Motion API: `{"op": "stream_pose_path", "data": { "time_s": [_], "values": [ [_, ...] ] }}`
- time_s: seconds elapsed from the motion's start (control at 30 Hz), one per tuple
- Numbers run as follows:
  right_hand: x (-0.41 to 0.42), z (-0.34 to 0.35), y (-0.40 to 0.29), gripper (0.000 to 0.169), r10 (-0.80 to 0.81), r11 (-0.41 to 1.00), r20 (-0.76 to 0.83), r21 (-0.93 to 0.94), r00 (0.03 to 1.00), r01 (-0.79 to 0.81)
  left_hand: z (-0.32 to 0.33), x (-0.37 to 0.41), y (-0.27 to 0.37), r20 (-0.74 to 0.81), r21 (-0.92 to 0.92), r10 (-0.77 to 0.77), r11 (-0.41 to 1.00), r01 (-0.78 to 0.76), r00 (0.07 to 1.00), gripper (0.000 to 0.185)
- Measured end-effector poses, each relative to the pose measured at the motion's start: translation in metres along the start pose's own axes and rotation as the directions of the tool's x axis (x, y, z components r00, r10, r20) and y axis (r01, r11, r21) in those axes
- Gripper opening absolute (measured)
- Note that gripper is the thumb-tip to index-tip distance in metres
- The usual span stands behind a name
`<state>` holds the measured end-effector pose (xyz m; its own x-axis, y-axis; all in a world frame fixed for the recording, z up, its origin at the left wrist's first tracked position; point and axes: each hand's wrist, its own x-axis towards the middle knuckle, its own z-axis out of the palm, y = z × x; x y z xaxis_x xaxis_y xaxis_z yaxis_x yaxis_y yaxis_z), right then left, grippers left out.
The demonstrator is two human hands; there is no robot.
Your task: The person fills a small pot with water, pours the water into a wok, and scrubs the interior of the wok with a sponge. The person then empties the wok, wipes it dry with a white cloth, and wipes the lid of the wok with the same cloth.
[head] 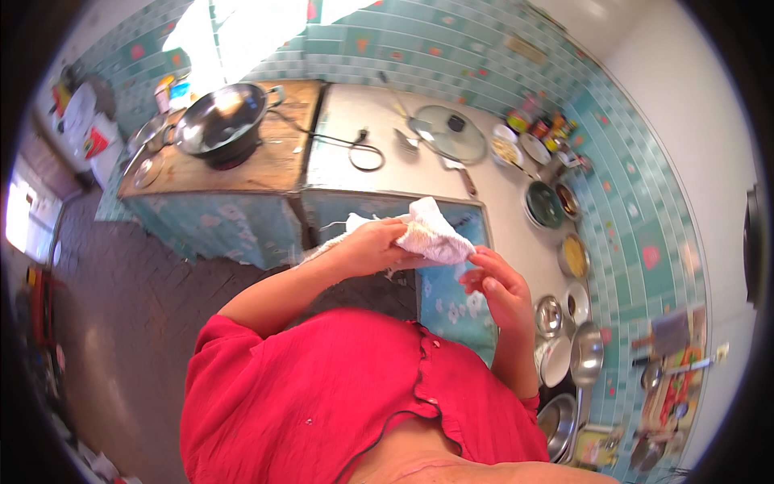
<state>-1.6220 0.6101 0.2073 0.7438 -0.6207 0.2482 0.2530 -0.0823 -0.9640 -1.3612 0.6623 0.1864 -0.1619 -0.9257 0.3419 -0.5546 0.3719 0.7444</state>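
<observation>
In front of my body, my left hand grips a crumpled white cloth with a yellowish stain, and more of it hangs behind my wrist. My right hand is just to the right, its fingers apart. One fingertip meets the cloth's edge. Ahead on the pale countertop lie a glass pan lid with a black knob, a knife with a brown handle, a metal turner head and a black power cord.
A dark wok stands on the wooden counter at left. Along the right wall are a bowl of pale food, a dark green bowl, seasoning bottles, a yellow-filled bowl and metal basins. Utensils hang beyond, including a cleaver.
</observation>
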Motion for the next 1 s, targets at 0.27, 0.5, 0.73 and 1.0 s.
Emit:
{"op": "stream_pose_path", "data": {
  "time_s": [0.27, 0.5, 0.73, 1.0],
  "values": [
    [0.192, 0.100, 0.097, 0.073, 0.207, 0.978, 0.426, -0.084, 0.881, -0.190, -0.110, -0.037, -0.052, -0.230, -0.148, -0.205, 0.974, 0.174, 0.951, 0.026],
    [0.333, 0.131, 0.134, 0.045, 0.248, 0.969, 0.228, -0.033, 0.942, -0.247, -0.213, -0.068, -0.144, -0.619, -0.340, -0.371, 0.921, 0.190, 0.692, 0.018],
    [0.492, 0.175, 0.132, 0.037, 0.063, 0.959, 0.324, 0.242, 0.944, -0.146, -0.304, -0.145, -0.244, -0.865, -0.409, -0.473, 0.859, 0.308, 0.168, 0.019],
    [0.609, 0.333, 0.116, 0.038, -0.017, 0.993, 0.459, 0.113, 0.888, -0.040, -0.414, -0.214, -0.344, -0.943, -0.255, -0.333, 0.753, 0.606, 0.016, 0.031]
  ]
}}
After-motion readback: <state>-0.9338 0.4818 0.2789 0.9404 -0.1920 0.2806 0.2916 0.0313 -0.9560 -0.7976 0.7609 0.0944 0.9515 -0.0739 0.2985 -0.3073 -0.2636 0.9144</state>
